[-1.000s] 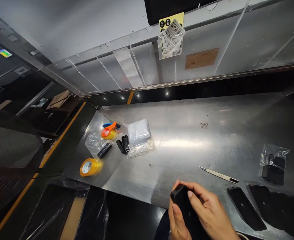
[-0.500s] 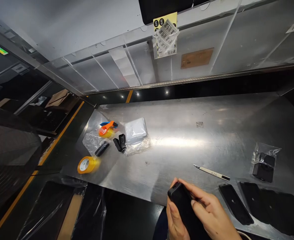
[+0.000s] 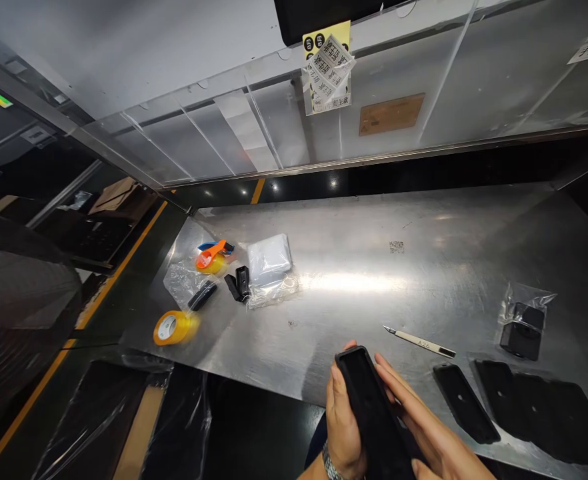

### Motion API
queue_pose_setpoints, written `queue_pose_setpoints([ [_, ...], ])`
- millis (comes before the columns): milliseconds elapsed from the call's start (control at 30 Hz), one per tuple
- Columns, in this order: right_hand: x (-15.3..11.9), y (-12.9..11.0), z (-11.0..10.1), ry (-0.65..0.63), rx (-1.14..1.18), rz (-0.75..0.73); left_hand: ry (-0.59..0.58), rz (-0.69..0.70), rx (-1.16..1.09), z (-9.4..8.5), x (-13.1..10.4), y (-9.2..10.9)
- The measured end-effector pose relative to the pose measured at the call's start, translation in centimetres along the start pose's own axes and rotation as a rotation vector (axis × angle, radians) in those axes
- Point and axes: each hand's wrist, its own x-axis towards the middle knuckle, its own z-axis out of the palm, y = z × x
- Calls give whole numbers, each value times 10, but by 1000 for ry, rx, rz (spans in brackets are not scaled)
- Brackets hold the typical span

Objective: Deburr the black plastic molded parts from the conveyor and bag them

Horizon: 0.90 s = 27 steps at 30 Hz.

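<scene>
My left hand (image 3: pixel 343 423) is wrapped round the left side of a long black case (image 3: pixel 374 407), held over the table's near edge. The case has a raised rim and a hollow inner side that faces up at me. Along its right edge lie the fingers of my right hand (image 3: pixel 424 423), with the thumb lower down near the frame's bottom. The lower end of the case is cut off by the frame. Right of my hands, a similar black case (image 3: pixel 467 403) lies flat, and several more black cases (image 3: pixel 537 410) overlap beside it.
A craft knife (image 3: pixel 419 341) lies beyond my hands on the metal table (image 3: pixel 344 247). A bagged black item (image 3: pixel 523 330) is at the right. Leftward are clear bags (image 3: pixel 271 263), small black parts (image 3: pixel 238 283), a tape dispenser (image 3: pixel 213 255) and a yellow tape roll (image 3: pixel 174 327).
The case has turned so its hollow side shows. My right hand has shifted from gripping over its top to lying along its right edge; the view has moved slightly.
</scene>
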Motion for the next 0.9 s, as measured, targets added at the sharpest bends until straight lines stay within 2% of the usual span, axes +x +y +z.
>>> queue_pose_setpoints([
  [100, -4, 1, -7, 12, 65, 41, -90, -55, -111, 7, 2, 5],
  [200, 4, -4, -10, 104, 40, 87, -188, -162, -99, 11, 0, 12],
  [300, 16, -10, -8, 213, -29, 75, -168, -192, 29, 11, -4, 15],
  [400, 22, -11, -6, 231, -136, 70, -83, -166, 111, 9, -7, 14],
  [500, 23, -7, -9, 249, -237, 81, -82, -106, 142, 8, -8, 12],
  [667, 18, 1, -9, 299, -214, 77, -64, 15, 252, 6, -10, 16],
  [900, 9, 0, 3, 371, -486, -113, -94, 58, 536, 1, -5, 17],
])
